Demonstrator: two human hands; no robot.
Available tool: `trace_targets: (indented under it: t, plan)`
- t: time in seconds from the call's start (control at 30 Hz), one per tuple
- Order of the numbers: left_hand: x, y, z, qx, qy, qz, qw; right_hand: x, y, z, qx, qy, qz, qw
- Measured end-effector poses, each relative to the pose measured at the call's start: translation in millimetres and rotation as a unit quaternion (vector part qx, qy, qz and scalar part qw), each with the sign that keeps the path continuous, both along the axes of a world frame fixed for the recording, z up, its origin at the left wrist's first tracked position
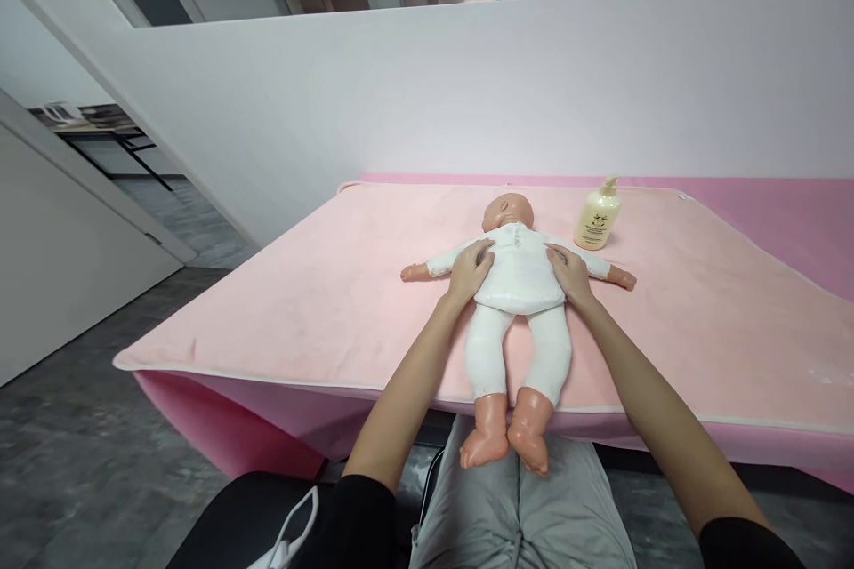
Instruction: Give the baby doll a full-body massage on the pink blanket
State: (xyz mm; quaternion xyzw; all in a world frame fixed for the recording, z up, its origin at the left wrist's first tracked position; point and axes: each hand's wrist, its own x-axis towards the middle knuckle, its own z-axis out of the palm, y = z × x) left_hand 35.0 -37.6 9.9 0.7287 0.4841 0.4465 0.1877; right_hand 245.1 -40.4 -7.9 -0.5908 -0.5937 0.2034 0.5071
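A baby doll (519,280) in a white long-sleeved top and white leggings lies on a pink blanket (320,284). Its head is turned to the left, its arms are spread out, and its bare feet hang past the blanket's front edge. My left hand (471,270) is closed on the left side of its chest, below the shoulder. On the opposite side my right hand (569,274) grips the chest in the same way. The fingertips of both hands are partly hidden against the white top. A pale yellow pump bottle (597,215) stands upright beyond my right hand.
Behind the table rises a white wall (534,89) with glass above it. Darker pink cloth (787,236) shows under the blanket at the right and front. A black chair (246,520) with a white cord (300,520) is at the lower left. A door (73,258) is further left.
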Motion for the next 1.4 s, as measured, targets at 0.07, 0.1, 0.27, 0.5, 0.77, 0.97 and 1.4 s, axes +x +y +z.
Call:
trace_targets:
  t: [0.07, 0.1, 0.27, 0.5, 0.77, 0.97, 1.4]
  plan:
    - [0.4, -0.2, 0.5, -0.003, -0.002, 0.005, 1.0, 0.0, 0.3, -0.4, 0.0, 0.002, 0.0, 1.0]
    - [0.5, -0.2, 0.7, -0.005, -0.003, 0.009, 1.0, 0.0, 0.6, -0.5, 0.002, 0.004, 0.0, 1.0]
    - [0.7, -0.2, 0.9, -0.016, -0.005, 0.021, 1.0, 0.6, 1.3, -0.5, 0.001, 0.0, 0.0, 1.0]
    - [0.6, -0.4, 0.6, -0.01, -0.001, 0.022, 1.0, 1.1, 0.7, -1.0, 0.0, -0.001, 0.0, 1.0]
    - [0.2, 1.7, -1.8, 0.006, -0.003, 0.011, 1.0, 1.4, 1.3, -1.8, -0.001, 0.004, 0.001, 1.0]
    - [0.2, 1.1, -2.6, 0.002, -0.013, 0.015, 1.0, 2.0, 1.6, -2.7, 0.005, -0.001, 0.001, 1.0]
    - [1.0, 0.0, -1.5, -0.012, -0.025, 0.006, 1.0, 1.3, 0.9, -1.7, 0.012, -0.006, -0.002, 1.0]
